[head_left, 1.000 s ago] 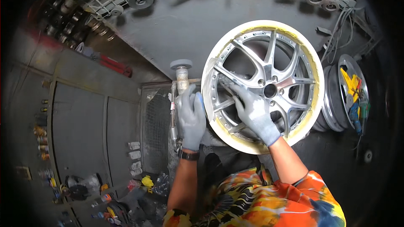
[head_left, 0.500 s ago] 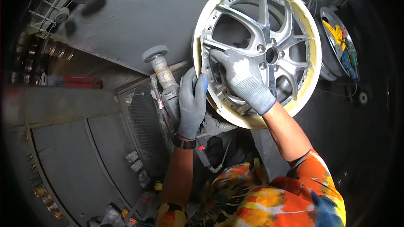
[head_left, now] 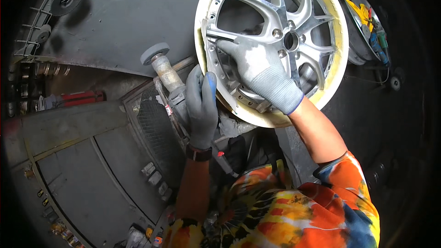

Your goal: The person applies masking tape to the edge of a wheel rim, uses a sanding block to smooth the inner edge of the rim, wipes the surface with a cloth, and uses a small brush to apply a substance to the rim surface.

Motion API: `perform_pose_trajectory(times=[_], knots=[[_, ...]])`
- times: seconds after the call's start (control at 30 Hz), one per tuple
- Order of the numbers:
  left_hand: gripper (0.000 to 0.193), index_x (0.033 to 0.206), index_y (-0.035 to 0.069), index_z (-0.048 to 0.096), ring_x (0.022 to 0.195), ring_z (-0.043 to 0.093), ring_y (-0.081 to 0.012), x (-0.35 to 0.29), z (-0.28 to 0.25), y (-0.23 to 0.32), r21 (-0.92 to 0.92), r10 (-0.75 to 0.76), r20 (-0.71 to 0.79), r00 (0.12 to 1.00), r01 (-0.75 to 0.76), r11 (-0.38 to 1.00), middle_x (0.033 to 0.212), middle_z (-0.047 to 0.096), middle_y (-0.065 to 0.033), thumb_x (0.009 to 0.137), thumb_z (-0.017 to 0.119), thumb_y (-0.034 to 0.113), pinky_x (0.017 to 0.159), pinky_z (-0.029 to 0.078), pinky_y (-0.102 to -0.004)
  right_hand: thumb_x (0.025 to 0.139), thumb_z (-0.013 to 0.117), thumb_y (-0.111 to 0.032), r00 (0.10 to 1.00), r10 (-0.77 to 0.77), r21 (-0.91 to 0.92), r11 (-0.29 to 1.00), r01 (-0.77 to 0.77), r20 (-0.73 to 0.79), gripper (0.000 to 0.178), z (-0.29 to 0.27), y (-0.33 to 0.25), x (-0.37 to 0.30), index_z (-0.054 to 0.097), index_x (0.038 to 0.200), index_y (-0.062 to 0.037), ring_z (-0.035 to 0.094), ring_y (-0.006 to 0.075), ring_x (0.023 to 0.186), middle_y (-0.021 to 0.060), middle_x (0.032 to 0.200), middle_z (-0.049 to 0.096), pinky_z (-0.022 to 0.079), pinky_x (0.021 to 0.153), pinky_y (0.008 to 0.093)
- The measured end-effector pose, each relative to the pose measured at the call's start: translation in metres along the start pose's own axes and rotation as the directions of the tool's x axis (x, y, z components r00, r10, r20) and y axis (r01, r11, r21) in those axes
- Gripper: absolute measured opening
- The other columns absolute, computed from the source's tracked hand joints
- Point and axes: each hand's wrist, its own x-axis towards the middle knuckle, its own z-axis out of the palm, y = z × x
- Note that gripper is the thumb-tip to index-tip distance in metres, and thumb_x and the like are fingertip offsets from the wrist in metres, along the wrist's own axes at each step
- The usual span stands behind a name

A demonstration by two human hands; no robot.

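A silver multi-spoke car wheel rim [head_left: 257, 0], its outer lip covered in yellowish tape, stands in front of me at upper right. My left hand [head_left: 202, 105], in a grey glove with a blue patch, holds the lip's lower left edge. Across the wheel's face reaches my right hand [head_left: 264, 64], also gloved in grey. It grips around a left-hand spoke, with some fingers hidden in the opening behind it. Along the lip near my left hand, a strip of the tape edge stands loose. Left of that hand is a power tool [head_left: 167, 73] with a round grey wheel at its end.
Another wheel rim [head_left: 353, 32], at the far right, has yellow cloth and hand tools in it. Grey discs [head_left: 67, 0] hang on a wire rack at upper left. A red tool [head_left: 87, 97] lies farther left. Below are grey cabinet panels [head_left: 78, 165].
The whole view has shifted, so the wheel and both hands appear farther left and the wheel slightly higher. My hands keep nearly the same places on the wheel.
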Motion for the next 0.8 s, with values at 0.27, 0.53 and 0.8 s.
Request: perform_pose_trajectory(times=[0.27, 0.53, 0.8], knots=[[0.042, 0.137, 0.001, 0.065, 0.066, 0.041, -0.0017, 0.000, 0.000, 0.009, 0.031, 0.002, 0.013, 1.000, -0.003, 1.000, 0.079, 0.051, 0.0079, 0.119, 0.048, 0.036, 0.058, 0.032, -0.0223, 0.102, 0.061, -0.022, 0.999, 0.026, -0.113, 0.993, -0.022, 0.037, 0.018, -0.011, -0.006, 0.011, 0.073, 0.110, -0.0104, 0.077, 0.0351, 0.086, 0.0162, 0.097, 0.074, 0.063, 0.074, 0.0492], [0.043, 0.139, 0.001, 0.065, 0.067, 0.040, -0.0015, 0.001, 0.000, 0.010, 0.037, 0.003, 0.015, 1.000, -0.003, 0.999, 0.080, 0.051, 0.0076, 0.119, 0.048, 0.035, 0.058, 0.032, -0.0218, 0.101, 0.064, -0.018, 0.995, 0.066, -0.081, 0.995, -0.060, 0.075, 0.031, -0.006, -0.001, 0.013, 0.077, 0.129, -0.0211, 0.077, 0.0331, 0.095, 0.0113, 0.101, 0.073, 0.062, 0.083, 0.0493], [0.037, 0.141, -0.006, 0.060, 0.097, 0.058, -0.0103, -0.001, -0.002, 0.011, -0.046, -0.078, 0.008, 0.997, 0.078, 0.996, 0.112, 0.066, -0.0062, 0.119, 0.050, 0.023, 0.088, 0.050, -0.0279, 0.101, 0.060, -0.019, 0.996, -0.006, -0.018, 1.000, 0.004, -0.090, 0.021, 0.013, -0.001, -0.001, 0.076, 0.113, -0.0120, 0.077, 0.0354, 0.089, 0.0144, 0.099, 0.075, 0.062, 0.080, 0.0495]])
